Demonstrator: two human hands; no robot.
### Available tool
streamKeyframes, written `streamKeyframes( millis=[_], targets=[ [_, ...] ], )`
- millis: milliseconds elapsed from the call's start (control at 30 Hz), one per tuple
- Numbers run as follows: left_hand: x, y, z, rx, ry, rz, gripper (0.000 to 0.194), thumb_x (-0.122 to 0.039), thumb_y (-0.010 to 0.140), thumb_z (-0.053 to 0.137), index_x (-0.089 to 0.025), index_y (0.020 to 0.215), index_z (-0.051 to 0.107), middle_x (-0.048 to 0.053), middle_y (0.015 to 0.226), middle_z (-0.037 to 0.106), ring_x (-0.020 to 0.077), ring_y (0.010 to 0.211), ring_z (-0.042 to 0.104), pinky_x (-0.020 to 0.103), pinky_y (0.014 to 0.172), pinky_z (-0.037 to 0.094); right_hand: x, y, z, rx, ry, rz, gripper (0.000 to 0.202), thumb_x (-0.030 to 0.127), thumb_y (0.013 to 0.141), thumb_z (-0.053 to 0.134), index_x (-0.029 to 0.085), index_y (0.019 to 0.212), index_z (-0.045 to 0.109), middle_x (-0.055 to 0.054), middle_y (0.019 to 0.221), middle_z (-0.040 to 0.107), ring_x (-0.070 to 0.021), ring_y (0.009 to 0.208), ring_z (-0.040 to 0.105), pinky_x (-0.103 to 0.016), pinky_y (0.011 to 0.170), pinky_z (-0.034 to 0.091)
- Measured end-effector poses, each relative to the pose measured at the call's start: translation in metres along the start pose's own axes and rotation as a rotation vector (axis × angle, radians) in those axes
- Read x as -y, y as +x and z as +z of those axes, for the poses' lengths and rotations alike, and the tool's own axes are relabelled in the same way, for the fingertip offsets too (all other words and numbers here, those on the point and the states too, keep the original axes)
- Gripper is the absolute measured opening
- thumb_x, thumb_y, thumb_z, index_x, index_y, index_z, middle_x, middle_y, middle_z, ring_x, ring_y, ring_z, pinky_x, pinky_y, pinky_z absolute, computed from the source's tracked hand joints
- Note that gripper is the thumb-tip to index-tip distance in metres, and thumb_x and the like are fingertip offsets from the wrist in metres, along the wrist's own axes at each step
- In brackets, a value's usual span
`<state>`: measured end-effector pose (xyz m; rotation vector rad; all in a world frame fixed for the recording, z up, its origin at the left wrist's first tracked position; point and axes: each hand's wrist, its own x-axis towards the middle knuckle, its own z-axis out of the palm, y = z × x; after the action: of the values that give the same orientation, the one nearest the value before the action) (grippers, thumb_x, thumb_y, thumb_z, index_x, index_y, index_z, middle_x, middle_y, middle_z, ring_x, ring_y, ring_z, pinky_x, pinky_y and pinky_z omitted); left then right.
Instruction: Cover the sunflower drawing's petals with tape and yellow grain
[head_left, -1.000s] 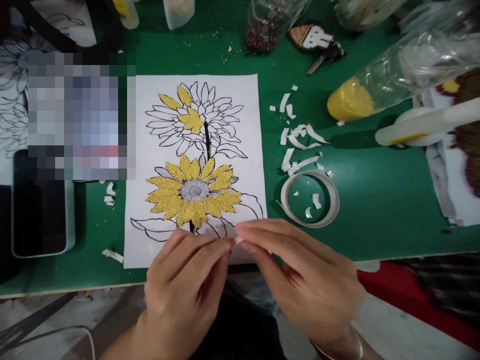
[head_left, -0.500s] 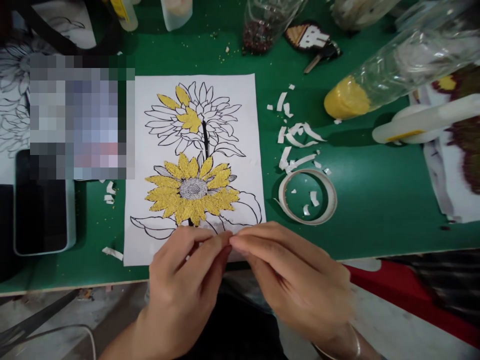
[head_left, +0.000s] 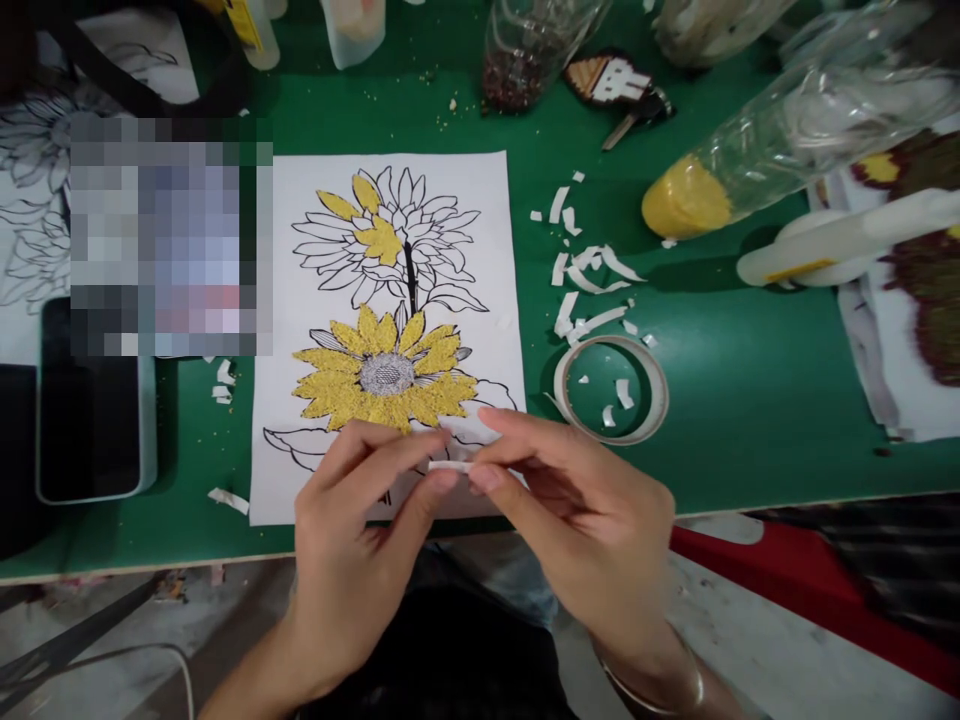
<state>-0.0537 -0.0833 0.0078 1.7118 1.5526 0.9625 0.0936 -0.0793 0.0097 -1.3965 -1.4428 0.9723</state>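
Observation:
A small white strip (head_left: pixel 448 466) sits between my hands, above the lower edge of the drawing sheet (head_left: pixel 270 495). My right hand (head_left: pixel 581 510) pinches its right end between thumb and a finger, with the index finger lifted away. My left hand (head_left: pixel 360 525) is beside the strip's left end, its thumb and fingertips parted around it; whether the thumb touches it I cannot tell. On the sheet, the lower flower (head_left: pixel 442 395) has grainy yellow petals and a grey centre. The upper flower (head_left: pixel 439 230) is mostly line drawing, with a few yellow petals.
A tape roll (head_left: pixel 660 395) lies right of the sheet, near curled white scraps (head_left: pixel 592 275). Beyond are a plastic bottle with yellow grains (head_left: pixel 686 195), a white glue bottle (head_left: pixel 840 240) and a key (head_left: pixel 619 130). A phone (head_left: pixel 94 400) lies at left.
My fingertips, earlier pressed together, have parted and moved slightly up over the sheet. The white strip now shows between them, and my right index finger has lifted.

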Motion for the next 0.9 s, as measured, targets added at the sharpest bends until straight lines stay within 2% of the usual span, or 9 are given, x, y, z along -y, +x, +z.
streamKeyframes(
  millis=[67,100,233,367,500,600,733,900],
  targets=[
    [0.001,0.0,0.0,0.018,-0.038,-0.016,0.017,-0.014,0.08,0.062,-0.025,0.092,0.068,-0.002,0.075,0.059,0.007,0.062,0.051,0.017,0.05,0.042,-0.001,-0.001,0.002,-0.004,0.048,0.058,0.038,0.008,0.076,0.063,0.031,0.106,0.063,0.009,0.077,0.071,-0.0038,0.065,0.065,-0.012,0.062,0.055],
    [0.0,0.0,0.0,0.013,-0.042,-0.029,0.016,-0.014,0.081,0.062,-0.025,0.09,0.068,-0.002,0.074,0.059,0.0067,0.061,0.05,0.017,0.049,0.042,-0.001,-0.002,0.003,-0.01,0.07,0.081,0.036,0.008,0.076,0.063,0.031,0.104,0.064,0.01,0.076,0.071,-0.0034,0.065,0.065,-0.011,0.062,0.055],
    [0.0,-0.002,0.004,-0.003,-0.034,-0.058,0.024,-0.018,0.08,0.064,-0.026,0.103,0.066,-0.003,0.077,0.06,0.0052,0.059,0.05,0.017,0.049,0.041,-0.002,-0.005,0.006,-0.056,0.14,0.126,0.026,0.01,0.076,0.065,0.03,0.093,0.066,0.009,0.081,0.072,-0.004,0.071,0.068,-0.009,0.064,0.055],
    [0.0,-0.005,0.007,-0.027,-0.04,-0.055,0.034,-0.018,0.08,0.064,-0.026,0.113,0.061,-0.003,0.077,0.06,0.0046,0.059,0.05,0.016,0.048,0.041,-0.005,-0.008,0.008,-0.076,0.189,0.155,0.025,0.009,0.075,0.065,0.028,0.091,0.067,0.007,0.081,0.073,-0.0059,0.073,0.069,-0.009,0.063,0.056],
    [0.0,-0.007,0.008,-0.09,-0.032,-0.047,0.031,-0.015,0.08,0.064,-0.025,0.109,0.062,-0.004,0.074,0.062,0.0041,0.055,0.048,0.016,0.05,0.043,-0.007,-0.012,0.011,-0.1,0.303,0.185,0.024,0.009,0.076,0.065,0.028,0.09,0.066,0.008,0.079,0.072,-0.0064,0.068,0.069,-0.012,0.063,0.057],
    [0.0,-0.007,0.007,-0.109,-0.038,-0.026,0.023,-0.012,0.079,0.063,-0.023,0.099,0.065,-0.004,0.076,0.064,0.0039,0.06,0.053,0.015,0.054,0.045,-0.008,-0.014,0.011,-0.102,0.369,0.205,0.023,0.01,0.077,0.064,0.029,0.089,0.066,0.009,0.079,0.073,-0.0067,0.068,0.07,-0.013,0.064,0.058],
    [-0.003,-0.007,0.004,-0.072,-0.059,0.022,0.018,-0.006,0.079,0.06,-0.021,0.088,0.066,-0.003,0.078,0.064,0.0045,0.067,0.057,0.014,0.055,0.045,-0.009,-0.016,0.008,-0.063,0.328,0.214,0.023,0.011,0.077,0.064,0.03,0.09,0.065,0.01,0.078,0.072,-0.0057,0.069,0.069,-0.011,0.065,0.057],
    [-0.006,-0.009,0.004,-0.109,-0.033,0.094,0.016,-0.004,0.077,0.06,-0.018,0.083,0.065,-0.002,0.074,0.061,0.0047,0.064,0.055,0.016,0.054,0.044,-0.007,-0.021,0.005,-0.044,0.141,0.141,0.027,0.01,0.079,0.061,0.03,0.098,0.062,0.009,0.084,0.073,-0.0042,0.077,0.069,-0.009,0.069,0.055]
  ],
)
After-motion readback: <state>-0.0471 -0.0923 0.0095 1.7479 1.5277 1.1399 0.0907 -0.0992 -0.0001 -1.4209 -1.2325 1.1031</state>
